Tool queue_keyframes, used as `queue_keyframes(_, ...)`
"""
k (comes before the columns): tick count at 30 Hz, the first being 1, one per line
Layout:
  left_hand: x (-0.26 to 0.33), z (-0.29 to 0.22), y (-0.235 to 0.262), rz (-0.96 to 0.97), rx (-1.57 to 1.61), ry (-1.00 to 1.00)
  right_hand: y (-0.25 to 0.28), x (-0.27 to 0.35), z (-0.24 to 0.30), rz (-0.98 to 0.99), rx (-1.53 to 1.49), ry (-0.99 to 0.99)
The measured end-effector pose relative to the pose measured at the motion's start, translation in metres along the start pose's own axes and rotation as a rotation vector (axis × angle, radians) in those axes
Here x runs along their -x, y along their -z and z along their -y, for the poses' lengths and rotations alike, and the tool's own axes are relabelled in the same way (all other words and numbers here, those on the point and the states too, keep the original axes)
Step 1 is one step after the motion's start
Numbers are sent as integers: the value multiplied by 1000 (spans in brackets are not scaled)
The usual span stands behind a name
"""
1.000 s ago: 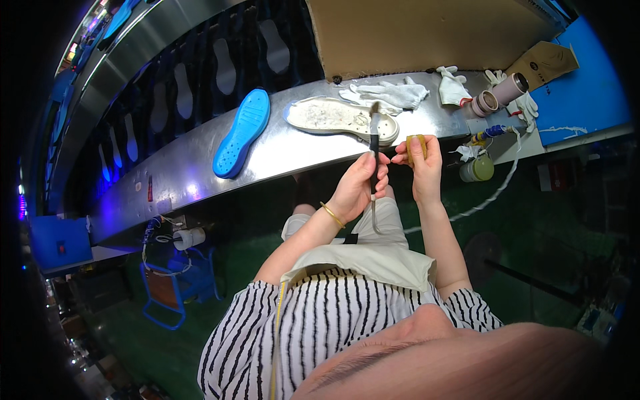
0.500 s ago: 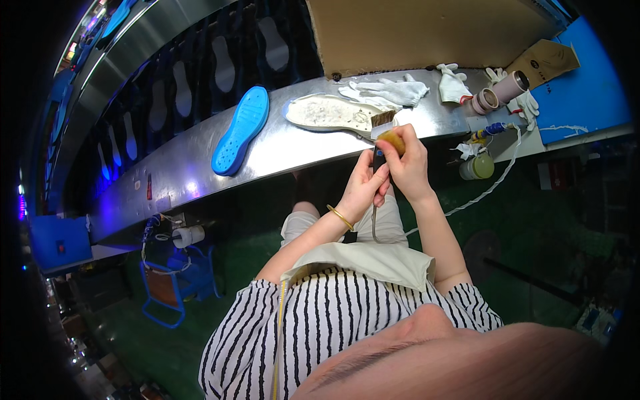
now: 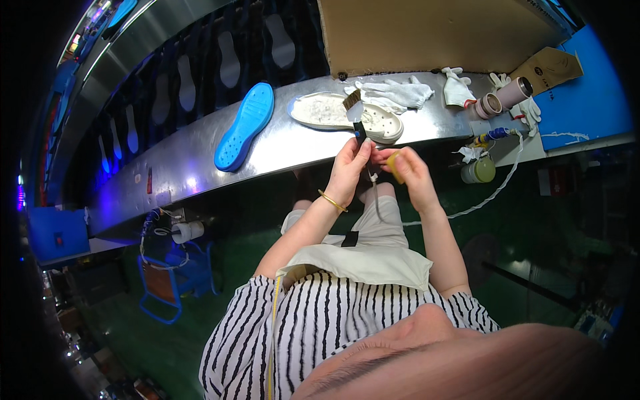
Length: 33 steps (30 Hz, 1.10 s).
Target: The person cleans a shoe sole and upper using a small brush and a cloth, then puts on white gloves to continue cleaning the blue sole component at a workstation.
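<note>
My left hand point(image 3: 348, 172), with a gold bangle at its wrist, is closed round the black handle of a brush point(image 3: 355, 113). Its brown bristles point up over a cream shoe sole point(image 3: 320, 111), and a thin grey tube hangs from the handle's lower end. In the curled fingers of my right hand point(image 3: 415, 179) is a small yellow piece point(image 3: 396, 168), probably a sponge, partly covered by the fingers. Both hands are close together in front of the bench edge. A blue shoe sole point(image 3: 244, 128) lies left of the cream one on the metal bench point(image 3: 193, 160).
White gloves point(image 3: 400, 93) lie behind the cream sole. Pink cylindrical containers point(image 3: 489, 105) stand to the right, with a jar point(image 3: 479, 171) below them. A cardboard sheet point(image 3: 433, 37) rises at the back. Several insole-shaped pieces point(image 3: 228, 60) lie on the dark belt.
The brush has swung upright and left, baring the cream sole's right end. My right hand has drawn away from it with the yellow piece; my left hand has moved slightly left.
</note>
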<state>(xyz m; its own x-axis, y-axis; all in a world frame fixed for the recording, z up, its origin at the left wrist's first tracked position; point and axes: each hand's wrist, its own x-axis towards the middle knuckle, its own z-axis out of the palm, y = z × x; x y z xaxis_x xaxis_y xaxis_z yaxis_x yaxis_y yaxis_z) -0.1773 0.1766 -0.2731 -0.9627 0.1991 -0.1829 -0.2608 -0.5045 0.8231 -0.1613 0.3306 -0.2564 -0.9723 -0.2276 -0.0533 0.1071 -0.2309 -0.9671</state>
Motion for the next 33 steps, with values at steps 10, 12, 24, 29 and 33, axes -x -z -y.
queue_keyframes(10,16,-21,14,88,-369,243,-24,2,-10,-56,645,219)
queue_keyframes(12,23,-21,21,119,-310,258,-30,4,-9,-45,763,277)
queue_keyframes(24,39,-17,63,-47,-86,212,-55,-5,-4,112,955,341)
queue_keyframes(29,38,-50,107,-313,-30,36,-36,-27,-9,-7,955,253)
queue_keyframes(33,60,-77,156,-414,-86,-157,-13,-57,-6,5,1194,397)
